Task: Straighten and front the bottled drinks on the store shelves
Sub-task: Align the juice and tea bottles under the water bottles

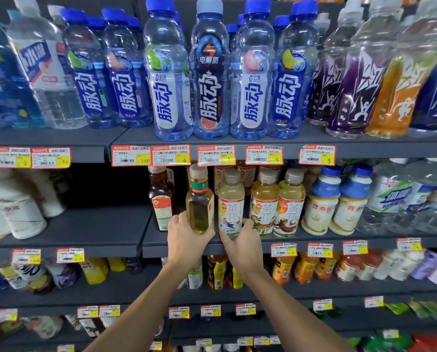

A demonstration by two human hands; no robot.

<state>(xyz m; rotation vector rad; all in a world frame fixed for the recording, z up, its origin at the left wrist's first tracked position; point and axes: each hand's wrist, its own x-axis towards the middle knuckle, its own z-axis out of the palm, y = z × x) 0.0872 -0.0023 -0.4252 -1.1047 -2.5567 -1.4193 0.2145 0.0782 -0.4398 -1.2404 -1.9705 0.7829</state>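
Note:
On the middle shelf my left hand is wrapped around the base of a square yellow tea bottle with a green neck band; its label faces sideways. My right hand grips the bottom of a pale tea bottle with a white illustrated label, right beside it. Two more tea bottles of the same brand stand to the right at the shelf front. A dark tea bottle with a red label stands just left of my left hand.
The top shelf holds blue-capped sports drinks in a fronted row. White and yellow milk-drink bottles stand to the right of the teas, white bottles at the far left. A bare stretch of shelf lies between. Price tags line the shelf edges.

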